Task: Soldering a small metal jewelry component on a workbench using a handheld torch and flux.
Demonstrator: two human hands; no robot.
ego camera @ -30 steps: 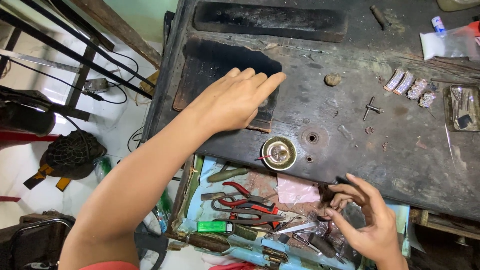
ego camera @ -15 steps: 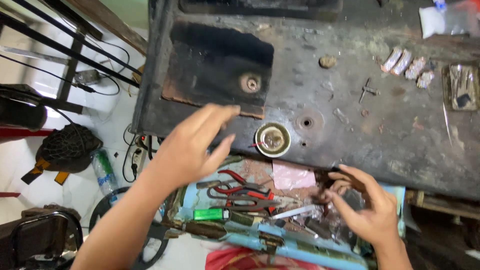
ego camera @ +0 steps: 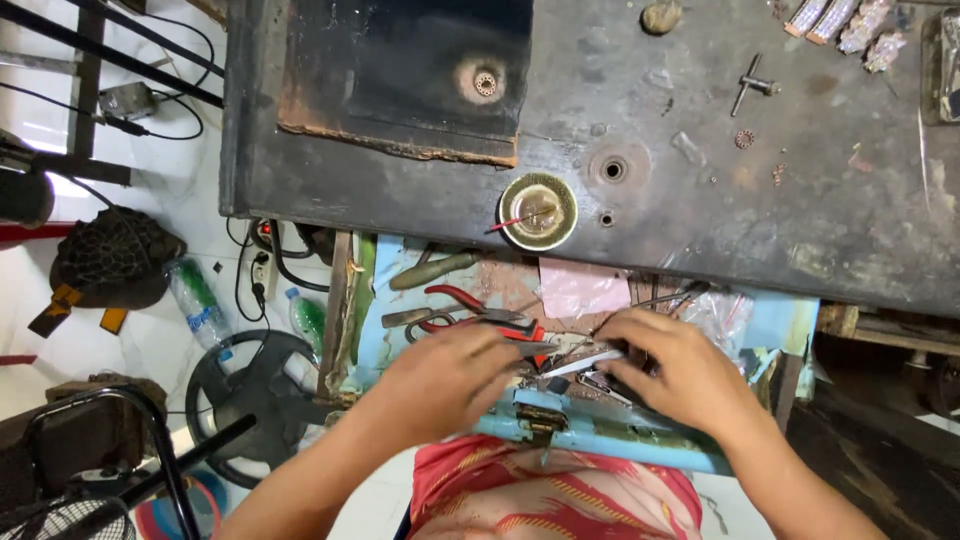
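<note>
**A:** What are the hands on?

**B:** Both are down in the open light-blue wooden drawer (ego camera: 770, 325) under the near edge of the workbench. The right hand (ego camera: 680, 372) is curled over a thin bright metal strip (ego camera: 585, 363), fingertips pinching its right end. The left hand (ego camera: 445, 378) is bent, fingers drawn together over the jumble just left of that strip; whether it grips anything I cannot tell.

**A:** And around them?

**B:** Red-handled pliers (ego camera: 465, 300) lie just beyond the left hand, with a dull green-handled tool (ego camera: 435, 270) farther left. A pink scrap of paper (ego camera: 583, 290) sits at the drawer's far side, clear plastic bags (ego camera: 715, 312) to its right.

**A:** How far along does it look?

**B:** Early, by my reading. The strip is in the fingers but lies low among the other tools, not lifted clear, and nothing from the drawer is laid out on top.

**A:** The top itself?

**B:** A dark, rusty metal workbench (ego camera: 700, 200), carrying a round brass-coloured dish (ego camera: 538, 210) near its front edge and a small T-shaped metal key (ego camera: 750, 87) far right. Plastic bottles (ego camera: 200, 305) and a black wheel (ego camera: 250, 395) lie on the white floor to the left.
</note>
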